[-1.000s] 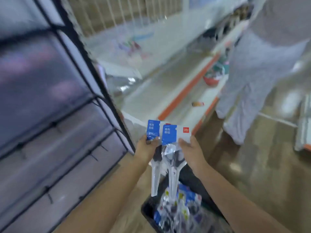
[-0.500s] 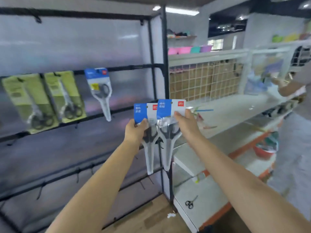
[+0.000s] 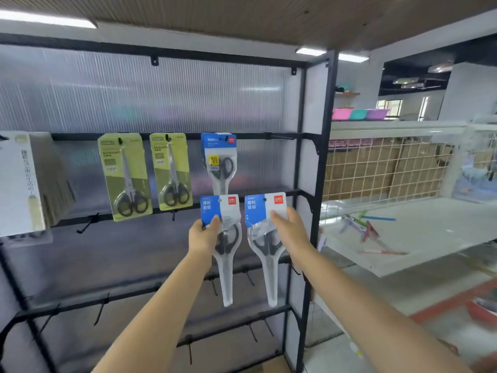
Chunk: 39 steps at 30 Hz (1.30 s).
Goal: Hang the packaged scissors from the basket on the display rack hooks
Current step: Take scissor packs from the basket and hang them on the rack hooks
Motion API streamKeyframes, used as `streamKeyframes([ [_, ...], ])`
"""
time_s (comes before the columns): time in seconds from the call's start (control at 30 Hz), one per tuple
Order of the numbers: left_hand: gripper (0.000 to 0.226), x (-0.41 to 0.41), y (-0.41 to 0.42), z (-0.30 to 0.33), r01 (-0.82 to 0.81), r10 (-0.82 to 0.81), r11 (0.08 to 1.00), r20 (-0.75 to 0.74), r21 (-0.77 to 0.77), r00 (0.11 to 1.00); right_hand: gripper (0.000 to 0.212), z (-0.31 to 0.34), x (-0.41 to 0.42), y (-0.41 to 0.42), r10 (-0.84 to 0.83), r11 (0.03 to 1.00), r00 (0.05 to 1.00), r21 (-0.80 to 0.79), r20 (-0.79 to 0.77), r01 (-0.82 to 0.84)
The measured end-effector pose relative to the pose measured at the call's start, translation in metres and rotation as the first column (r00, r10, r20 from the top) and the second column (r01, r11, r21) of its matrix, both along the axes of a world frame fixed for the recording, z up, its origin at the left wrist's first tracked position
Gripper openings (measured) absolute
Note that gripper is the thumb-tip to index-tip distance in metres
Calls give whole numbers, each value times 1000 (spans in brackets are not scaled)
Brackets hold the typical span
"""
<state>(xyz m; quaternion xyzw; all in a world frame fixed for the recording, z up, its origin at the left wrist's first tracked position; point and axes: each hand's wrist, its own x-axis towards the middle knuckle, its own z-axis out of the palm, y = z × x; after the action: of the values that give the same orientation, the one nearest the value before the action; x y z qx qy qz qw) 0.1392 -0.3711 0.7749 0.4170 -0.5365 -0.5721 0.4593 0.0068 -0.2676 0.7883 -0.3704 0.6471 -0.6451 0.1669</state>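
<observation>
Both arms outstretched, left hand [image 3: 203, 236] and right hand [image 3: 290, 230] seemingly pinching.

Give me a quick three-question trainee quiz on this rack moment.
1. True or false: the left hand and the right hand each hold a blue pack.
2. How many packs already hang on the top rail?
3. Which hanging pack matches the held ones in colour: A yellow-green, B blue?

Key: 1 true; 2 three: two yellow-green, one blue; 3 B.
</observation>
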Motion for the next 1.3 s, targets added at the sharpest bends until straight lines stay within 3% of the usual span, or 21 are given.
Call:
streamKeyframes([
  [0.1,15,-4,-23,15,6,-8,999,-41,-46,999,6,16,-8,-31,-3,1000,999,-26,-36,2],
  [0.23,15,-5,-53,38,6,-14,993,-62,-114,998,17,46,-12,-69,-14,996,995,-94,-99,5],
  [0.5,22,5,-97,66,-24,13,981,-58,-194,998,11,98,-8,-130,-67,972,988,-232,-140,33],
  [0.97,21,-1,-127,71,-18,13,984,-26,-175,1000,28,96,-12,-171,-86,963,994,-262,-63,67],
  [1.3,20,-8,-135,65,-8,3,987,-30,-164,1000,25,95,-25,-185,-125,979,966,-188,-225,82],
])
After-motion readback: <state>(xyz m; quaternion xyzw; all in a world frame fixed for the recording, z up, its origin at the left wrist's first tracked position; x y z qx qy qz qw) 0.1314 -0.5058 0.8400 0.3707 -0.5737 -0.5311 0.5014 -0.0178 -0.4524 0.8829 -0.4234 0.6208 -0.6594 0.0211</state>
